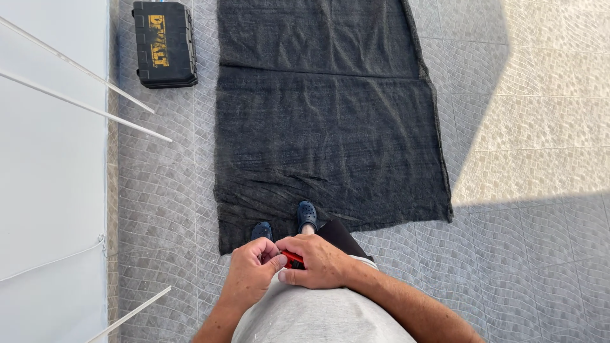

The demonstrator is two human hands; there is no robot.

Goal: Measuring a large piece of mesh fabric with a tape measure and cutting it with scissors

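Two hands, one small red tool, one dark cloth, one black case.
Left hand (pixel 251 273) and right hand (pixel 316 262) both grip the red tool (pixel 292 258) above the cloth's (pixel 330 127) near edge; case (pixel 164 43) lies beside the cloth's far left corner; tiled floor (pixel 527 254) open at right.

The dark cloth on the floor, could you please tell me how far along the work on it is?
Done: the cloth lies spread flat on the tiles, the person standing on its near edge. In hand: both hands, left hand and right hand, close on a small red tool. Left: the cloth shows no cuts; the tool case is shut.
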